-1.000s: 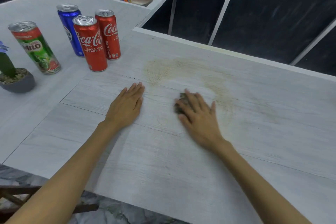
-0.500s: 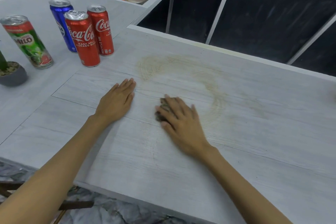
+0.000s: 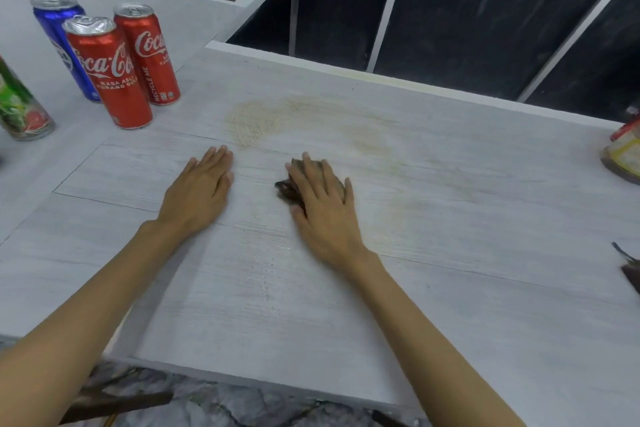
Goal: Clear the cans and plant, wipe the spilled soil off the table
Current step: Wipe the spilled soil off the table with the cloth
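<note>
The soil smear (image 3: pixel 254 123) lies just beyond the right hand (image 3: pixel 325 215), a pale brown band running left to right across the tabletop (image 3: pixel 467 270), so the next stroke probably has to push away from the body. That hand presses a dark cloth (image 3: pixel 284 189) down, its fingers (image 3: pixel 311 173) straight and close together; most of the cloth is hidden beneath them. The left hand (image 3: pixel 199 196) rests flat alongside, fingers together, holding nothing. The cans (image 3: pixel 109 76) stand well apart at far left, one cut off by the frame; the plant is out of view.

Left hand (image 3: pixel 197 194) flat, fingers straight — right hand (image 3: pixel 325 215) likewise.
</note>
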Demonstrator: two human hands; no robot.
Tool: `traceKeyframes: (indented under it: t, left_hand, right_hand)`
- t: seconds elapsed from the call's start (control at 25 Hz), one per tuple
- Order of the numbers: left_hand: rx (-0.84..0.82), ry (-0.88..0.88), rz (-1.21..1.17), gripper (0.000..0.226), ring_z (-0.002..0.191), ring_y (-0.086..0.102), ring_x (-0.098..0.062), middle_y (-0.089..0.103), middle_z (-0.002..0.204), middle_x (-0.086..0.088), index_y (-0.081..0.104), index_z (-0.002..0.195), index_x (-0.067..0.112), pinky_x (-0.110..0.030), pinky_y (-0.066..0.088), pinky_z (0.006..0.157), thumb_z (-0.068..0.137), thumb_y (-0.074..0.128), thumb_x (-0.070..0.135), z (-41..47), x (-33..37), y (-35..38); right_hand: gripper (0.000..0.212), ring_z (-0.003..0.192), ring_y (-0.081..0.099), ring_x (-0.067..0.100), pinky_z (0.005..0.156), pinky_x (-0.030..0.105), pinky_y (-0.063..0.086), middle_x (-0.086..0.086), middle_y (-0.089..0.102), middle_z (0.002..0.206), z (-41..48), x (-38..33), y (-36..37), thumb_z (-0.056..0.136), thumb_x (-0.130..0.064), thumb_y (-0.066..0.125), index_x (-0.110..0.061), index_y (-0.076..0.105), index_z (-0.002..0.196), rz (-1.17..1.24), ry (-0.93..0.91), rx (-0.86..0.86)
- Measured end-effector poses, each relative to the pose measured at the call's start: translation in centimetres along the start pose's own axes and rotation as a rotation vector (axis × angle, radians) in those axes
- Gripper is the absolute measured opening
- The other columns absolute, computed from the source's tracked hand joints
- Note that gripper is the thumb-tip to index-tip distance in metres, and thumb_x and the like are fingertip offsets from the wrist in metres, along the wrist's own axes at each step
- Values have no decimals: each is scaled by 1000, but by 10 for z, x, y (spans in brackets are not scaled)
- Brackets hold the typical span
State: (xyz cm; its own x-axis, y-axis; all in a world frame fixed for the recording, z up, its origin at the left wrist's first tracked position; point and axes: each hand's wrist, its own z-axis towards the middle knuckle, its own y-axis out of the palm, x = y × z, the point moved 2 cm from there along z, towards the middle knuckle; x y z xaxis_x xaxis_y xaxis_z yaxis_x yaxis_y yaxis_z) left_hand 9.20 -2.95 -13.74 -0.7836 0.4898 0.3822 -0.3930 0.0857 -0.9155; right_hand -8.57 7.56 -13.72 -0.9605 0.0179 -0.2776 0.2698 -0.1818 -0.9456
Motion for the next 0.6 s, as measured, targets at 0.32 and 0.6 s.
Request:
traceKeyframes:
  t: [0.32, 0.6]
  left_hand:
    - [-156, 202, -10, 51, 146, -1, -12, 5, 158, -1, 11, 148, 11, -30, -4, 118, 101, 19, 28, 32, 113, 50]
    - [-188, 210, 87, 51, 146, -4, -11, 0, 158, 0, 6, 148, 12, -32, -5, 119, 100, 15, 28, 55, 136, 71]
  right_hand:
    - [48, 146, -8, 18, 116, 54, -3, -9, -6, 158, -37, 160, -64, 97, -47, 30, -35, 29, 143, -105, 541, 87]
    - [45, 146, 2, 21, 115, 48, 8, -7, 4, 159, -12, 91, -20, 96, -42, 30, -42, 29, 140, -59, 289, 130]
